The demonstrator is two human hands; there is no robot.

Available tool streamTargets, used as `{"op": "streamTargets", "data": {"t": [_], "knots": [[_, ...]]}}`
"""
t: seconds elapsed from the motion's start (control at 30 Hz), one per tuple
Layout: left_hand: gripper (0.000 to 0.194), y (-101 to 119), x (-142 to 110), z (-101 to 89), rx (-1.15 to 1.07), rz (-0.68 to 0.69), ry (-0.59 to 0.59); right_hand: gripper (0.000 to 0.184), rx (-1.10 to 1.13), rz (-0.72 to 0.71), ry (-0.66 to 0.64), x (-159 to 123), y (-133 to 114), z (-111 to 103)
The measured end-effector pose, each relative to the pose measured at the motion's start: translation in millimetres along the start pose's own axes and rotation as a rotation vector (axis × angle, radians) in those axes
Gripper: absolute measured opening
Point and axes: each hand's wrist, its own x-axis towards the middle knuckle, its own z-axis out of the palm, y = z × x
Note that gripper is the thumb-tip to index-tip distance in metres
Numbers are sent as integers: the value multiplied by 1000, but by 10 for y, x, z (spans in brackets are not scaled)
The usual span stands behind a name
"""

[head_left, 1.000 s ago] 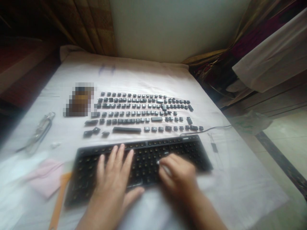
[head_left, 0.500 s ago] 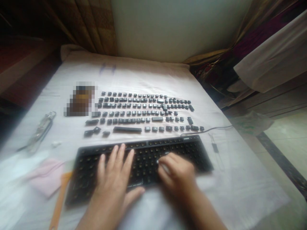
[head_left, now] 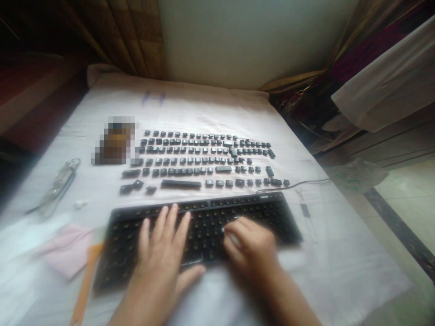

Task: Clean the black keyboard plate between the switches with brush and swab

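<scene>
Head view | left hand (head_left: pixel 163 253): fingers spread flat over black plastic keyboard (head_left: pixel 204 235), near side of cloth; likely good brace, press evenly | right hand (head_left: pixel 251 242): curled, pinching small whitish piece (head_left: pixel 223 229), identity unclear; light, controlled strokes advisable | beyond: hard blocky keycaps (head_left: pixel 219 183), rowed | far: pale creased cloth (head_left: pixel 204 104)

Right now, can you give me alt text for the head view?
The left hand rests spread on an uncapped black computer keyboard while the right hand holds a small whitish item over it. Loose black keycaps lie in rows beyond.
</scene>
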Motion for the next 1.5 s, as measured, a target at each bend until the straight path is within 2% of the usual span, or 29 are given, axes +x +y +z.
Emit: {"op": "streamTargets", "data": {"t": [0.6, 0.77, 0.9, 1.0, 1.3, 1.5], "knots": [[88, 2, 5, 29, 8, 18, 44, 20, -2, 16, -3, -9, -1, -2], [82, 52, 13, 3, -17, -33, 42, 18, 9, -14, -44, 42, 0, -89], [79, 55, 12, -5, -16, -33, 41, 16, -20, -14, 22, 83, 72, -183], [80, 40, 9, -2, -12, -15, 52, 15, -48, -15, 19, 105, 113, -213], [79, 52, 18, -7, -3, -26, 39, 16, -22, -27, -38, 186, 15, -136], [83, 23, 10, 4, 17, 18, 51, 17, -47, -34, -69, 213, 3, -94]]}}
